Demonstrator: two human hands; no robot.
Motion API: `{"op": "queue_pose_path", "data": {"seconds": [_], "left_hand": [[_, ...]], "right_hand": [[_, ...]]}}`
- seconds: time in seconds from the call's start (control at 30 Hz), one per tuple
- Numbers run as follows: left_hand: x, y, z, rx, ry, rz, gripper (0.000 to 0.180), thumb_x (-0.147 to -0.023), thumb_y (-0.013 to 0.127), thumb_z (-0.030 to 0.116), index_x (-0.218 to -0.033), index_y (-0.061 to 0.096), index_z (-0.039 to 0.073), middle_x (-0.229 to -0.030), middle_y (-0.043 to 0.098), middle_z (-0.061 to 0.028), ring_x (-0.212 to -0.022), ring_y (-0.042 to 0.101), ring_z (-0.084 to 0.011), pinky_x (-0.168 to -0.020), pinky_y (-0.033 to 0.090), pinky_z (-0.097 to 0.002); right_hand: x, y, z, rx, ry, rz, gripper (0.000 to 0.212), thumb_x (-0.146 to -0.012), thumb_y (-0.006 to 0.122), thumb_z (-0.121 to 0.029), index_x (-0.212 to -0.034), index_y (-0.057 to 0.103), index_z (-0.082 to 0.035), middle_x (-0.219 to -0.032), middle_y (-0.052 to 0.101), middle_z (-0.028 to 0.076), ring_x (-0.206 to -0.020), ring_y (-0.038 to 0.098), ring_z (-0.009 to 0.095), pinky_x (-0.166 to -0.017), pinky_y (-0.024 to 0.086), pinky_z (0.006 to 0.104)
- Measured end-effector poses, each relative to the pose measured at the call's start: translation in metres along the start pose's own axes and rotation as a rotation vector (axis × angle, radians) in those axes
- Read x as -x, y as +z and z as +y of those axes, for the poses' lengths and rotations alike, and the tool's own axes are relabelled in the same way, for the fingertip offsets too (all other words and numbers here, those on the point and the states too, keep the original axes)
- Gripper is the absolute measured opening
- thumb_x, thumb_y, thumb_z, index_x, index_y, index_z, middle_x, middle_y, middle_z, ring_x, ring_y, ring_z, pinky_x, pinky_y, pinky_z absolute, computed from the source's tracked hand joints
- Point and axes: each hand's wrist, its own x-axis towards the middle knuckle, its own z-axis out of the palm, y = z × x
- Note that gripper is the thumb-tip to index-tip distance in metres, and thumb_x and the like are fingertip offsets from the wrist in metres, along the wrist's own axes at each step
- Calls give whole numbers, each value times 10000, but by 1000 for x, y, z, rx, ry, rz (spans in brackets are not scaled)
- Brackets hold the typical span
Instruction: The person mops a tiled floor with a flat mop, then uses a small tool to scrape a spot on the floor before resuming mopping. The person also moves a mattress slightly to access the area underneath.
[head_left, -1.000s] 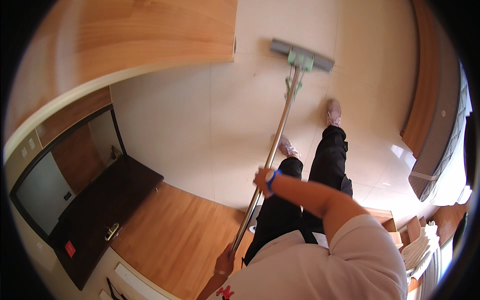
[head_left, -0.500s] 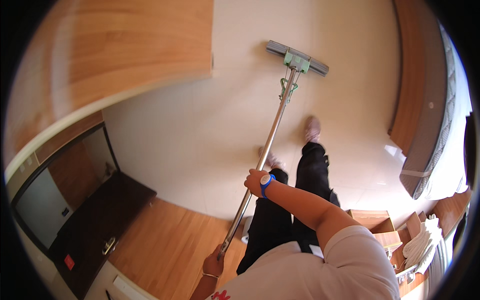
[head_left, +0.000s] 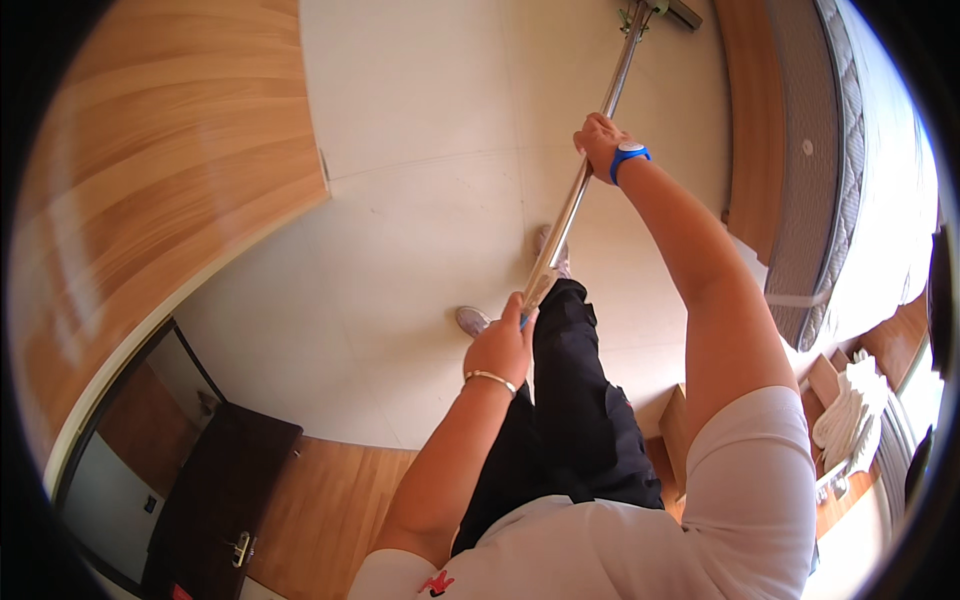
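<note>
Sponge mop (head_left: pixel 572 212) | slanting over pale tiled floor (head_left: pixel 420 250), mop head (head_left: pixel 683 14) near wooden bed base (head_left: pixel 752 120) | left hand (head_left: pixel 502 345) wrapped round its upper end, right hand (head_left: pixel 602 148) clasped farther down; grips spaced, presumably for leverage and steering

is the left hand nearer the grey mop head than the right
No, the right hand grips the silver metal pole nearer the grey mop head, with the left hand farther away.

From the head, 1 fisheye view faces down past the near hands (head_left: pixel 604 148) to the floor (head_left: pixel 430 210).
</note>
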Motion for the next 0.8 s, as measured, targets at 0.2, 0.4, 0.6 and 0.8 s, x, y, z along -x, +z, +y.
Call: {"op": "queue_pose_path", "data": {"seconds": [0.2,0.4,0.6,0.8], "left_hand": [[117,14,-90,-77,-152,-126,352,-868,485,337,-1157,442,140,-812,614,-192,-745,584,-391,-616,445,-485],[333,1,-191,-226,-558,-282,353,-829,559,329,-1119,481,143,-843,619,-174,-771,590,-375,-618,438,-476],[358,-4,-155,-208,-615,-252,332,-814,576,356,-1047,528,123,-797,618,-169,-740,590,-378,-611,437,-468],[243,-2,-91,-267,-361,-73,337,-821,565,379,-949,567,67,-707,590,-177,-679,575,-382,-578,436,-439]], "right_hand": [[90,135,-89,-77,-176,163,278,-679,631,-229,-946,617,-153,-1096,519,101,-1115,429,300,-866,436,418],[261,140,-282,-559,-475,10,315,-642,630,-241,-931,601,-119,-1065,521,62,-1103,399,304,-796,443,492],[289,118,-285,-687,-486,-44,170,-557,620,-157,-708,550,-120,-849,512,31,-946,432,255,-682,437,418],[205,114,-170,-388,-395,121,69,-588,592,-183,-647,578,-151,-754,543,15,-836,482,232,-691,426,357]]}}
